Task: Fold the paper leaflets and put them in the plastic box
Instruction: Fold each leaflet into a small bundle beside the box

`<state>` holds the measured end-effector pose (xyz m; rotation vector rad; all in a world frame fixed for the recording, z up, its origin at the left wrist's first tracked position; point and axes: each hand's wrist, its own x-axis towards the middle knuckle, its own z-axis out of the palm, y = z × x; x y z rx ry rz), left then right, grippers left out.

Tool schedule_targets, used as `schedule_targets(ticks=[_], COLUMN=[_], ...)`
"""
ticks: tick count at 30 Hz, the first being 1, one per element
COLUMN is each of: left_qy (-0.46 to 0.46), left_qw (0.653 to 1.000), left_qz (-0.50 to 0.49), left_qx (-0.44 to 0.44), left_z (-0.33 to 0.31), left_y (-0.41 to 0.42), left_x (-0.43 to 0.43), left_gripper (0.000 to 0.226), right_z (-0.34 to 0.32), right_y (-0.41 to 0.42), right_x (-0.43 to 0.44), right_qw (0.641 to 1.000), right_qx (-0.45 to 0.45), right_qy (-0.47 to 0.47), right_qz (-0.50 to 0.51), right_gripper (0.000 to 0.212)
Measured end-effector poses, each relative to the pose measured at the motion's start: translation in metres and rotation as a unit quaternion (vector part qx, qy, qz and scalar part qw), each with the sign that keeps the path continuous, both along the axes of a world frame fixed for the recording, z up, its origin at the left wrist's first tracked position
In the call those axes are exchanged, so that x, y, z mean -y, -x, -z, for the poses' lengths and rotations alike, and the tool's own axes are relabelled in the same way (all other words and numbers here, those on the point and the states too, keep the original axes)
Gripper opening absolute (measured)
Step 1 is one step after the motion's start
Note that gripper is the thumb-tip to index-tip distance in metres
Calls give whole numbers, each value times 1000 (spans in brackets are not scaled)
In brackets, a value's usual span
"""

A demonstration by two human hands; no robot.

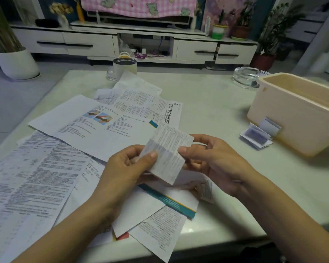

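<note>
Both hands hold one small leaflet (167, 154) above the near middle of the table (213, 114). The left hand (129, 168) pinches its left edge between thumb and curled fingers; the right hand (211, 162) pinches its right edge, thumb on top and fingers curled behind. The sheet shows a crease across its middle and looks partly folded.

The box (300, 112) stands open at the far right, well apart from the hands. Two folded leaflets (258, 137) lie on the table against its near wall, not inside. Many unfolded sheets (51, 168) cover the left and near table.

Risks, as I judge them: thin paper held only at its edges may fold askew or spring open on release. A carry to the box could brush the loose sheets off the near edge. The pieces beside the box might be forgotten outside it.
</note>
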<state>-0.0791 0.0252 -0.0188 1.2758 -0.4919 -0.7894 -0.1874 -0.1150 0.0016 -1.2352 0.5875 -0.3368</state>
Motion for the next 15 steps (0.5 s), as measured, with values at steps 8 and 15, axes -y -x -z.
schedule_targets(ticks=[8,15], left_qy=[-82,-43], left_qw=[995,997], left_qz=[14,-10], left_qx=[47,58], left_z=[0,0], left_y=[1,3], left_x=[0,-1], left_gripper=[12,11], right_z=[0,11], right_y=[-2,-2], right_x=[-8,-15], right_qw=[990,881], right_qx=[-3,-39], right_qy=[141,472], right_qz=[9,-2], right_gripper=[41,51])
